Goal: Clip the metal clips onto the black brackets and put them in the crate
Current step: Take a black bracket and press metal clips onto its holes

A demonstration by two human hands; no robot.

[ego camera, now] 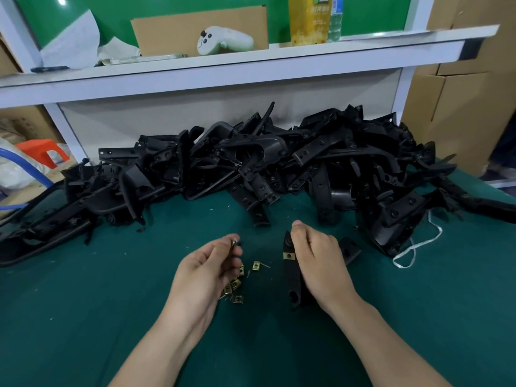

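My right hand (315,258) grips a long black bracket (291,277) held upright on the green table; a brass metal clip (289,256) sits clipped on its edge. My left hand (206,266) pinches another metal clip (234,243) between thumb and fingertips. Several loose brass clips (237,286) lie on the mat below my left hand, one more clip (257,265) a little to the right. A big pile of black brackets (251,163) fills the table behind both hands. No crate is in view.
A white shelf (223,62) above the pile carries a game controller (223,40), cardboard, paper and bottles. Cardboard boxes (460,93) stand at the right. A white strap (413,247) lies right of my right hand. An orange stool (42,155) is at far left.
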